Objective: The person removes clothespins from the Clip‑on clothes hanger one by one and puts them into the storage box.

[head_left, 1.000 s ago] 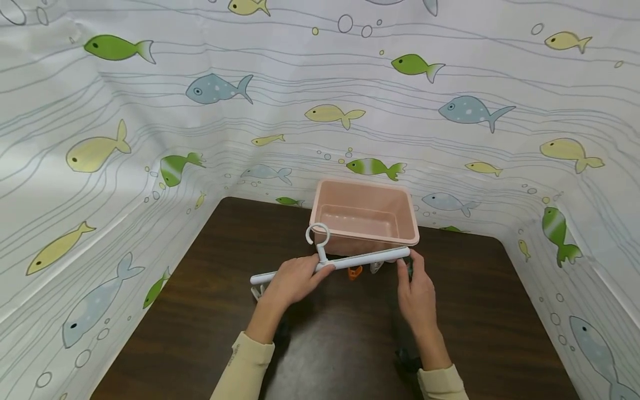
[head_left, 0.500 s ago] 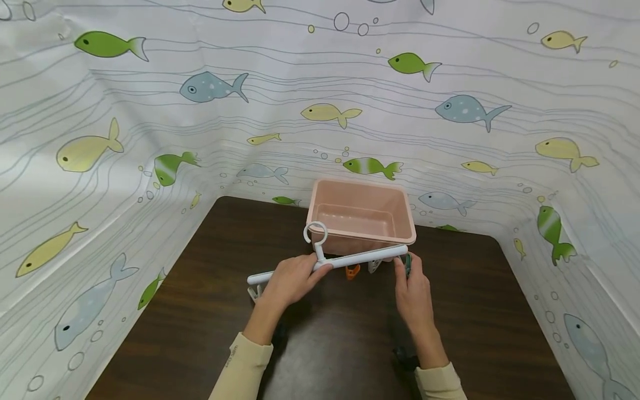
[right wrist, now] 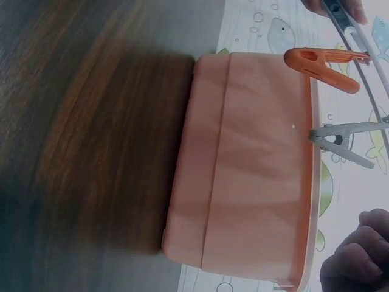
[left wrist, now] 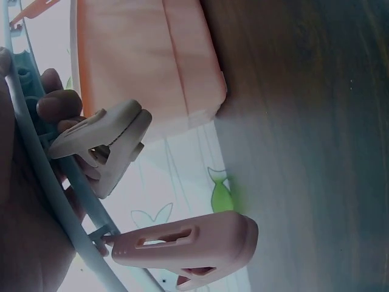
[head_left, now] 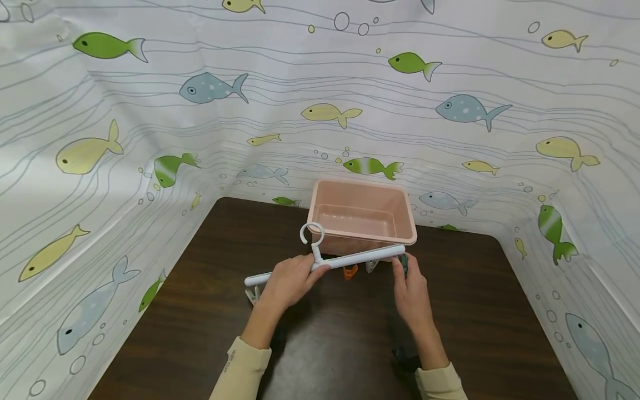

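My left hand [head_left: 292,278] grips a white clip hanger [head_left: 367,257] by its bar, just beside the hook [head_left: 312,234]. The bar is held above the table, its right end tilted up in the head view. At that end, my right hand [head_left: 414,294] pinches a green clip [head_left: 404,263] between thumb and fingers. An orange clip [right wrist: 322,68] and a grey clip [right wrist: 343,141] hang from the bar between the hands. Near my left hand, a pale clip [left wrist: 109,143] and a pinkish clip [left wrist: 188,243] hang from it too. In the right wrist view, the green clip is hidden.
Behind the hanger, a pink plastic tub [head_left: 365,238] stands at the back of the dark wooden table [head_left: 475,300]. White sheeting [head_left: 280,44] printed with fish encloses the table's back and sides.
The hanger and both hands have shifted slightly left. More of the green clip shows at my right fingertips. The tub stays in place.
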A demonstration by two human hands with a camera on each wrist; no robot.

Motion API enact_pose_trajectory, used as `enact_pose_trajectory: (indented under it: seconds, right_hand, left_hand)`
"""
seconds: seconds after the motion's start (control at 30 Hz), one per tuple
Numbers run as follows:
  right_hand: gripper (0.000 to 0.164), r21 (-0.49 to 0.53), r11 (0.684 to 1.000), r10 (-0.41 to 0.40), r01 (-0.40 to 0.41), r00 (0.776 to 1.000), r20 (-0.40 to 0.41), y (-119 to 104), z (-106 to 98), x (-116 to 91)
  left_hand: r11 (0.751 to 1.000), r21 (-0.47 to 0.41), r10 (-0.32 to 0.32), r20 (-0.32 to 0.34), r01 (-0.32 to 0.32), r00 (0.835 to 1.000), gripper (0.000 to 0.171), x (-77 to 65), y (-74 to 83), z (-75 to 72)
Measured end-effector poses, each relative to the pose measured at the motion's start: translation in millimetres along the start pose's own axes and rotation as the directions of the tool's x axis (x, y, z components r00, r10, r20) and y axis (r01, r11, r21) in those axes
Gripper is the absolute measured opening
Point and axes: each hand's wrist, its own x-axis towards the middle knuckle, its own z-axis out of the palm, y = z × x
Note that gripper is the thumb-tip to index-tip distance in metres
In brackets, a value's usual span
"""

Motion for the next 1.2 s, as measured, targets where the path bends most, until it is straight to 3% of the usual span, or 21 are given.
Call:
enact_pose_trajectory:
  seconds: [0.57,0.97,1.2]
  right_hand:
    - [0.049,0.074,0.996,0.047,-0.054,0.994,0.101,5.8,-3.2,0.4]
    - [0.038,0.227,0.974,-0.021,-0.015,0.988,0.154,8.5,-6.7,5.3]
    - [0.036,0.238,0.971,-0.048,0.007,0.984,0.169,11.6,-10.1,5.7]
  left_hand:
    - [0.999,0.023,0.034,-0.045,-0.033,0.998,0.044,-5.0,-2.5,10.2]
    - [0.998,0.05,0.049,-0.08,-0.045,0.996,0.043,-7.0,-2.2,6.3]
    - [0.997,0.057,0.055,-0.077,-0.051,0.996,0.041,-6.2,-2.1,6.5]
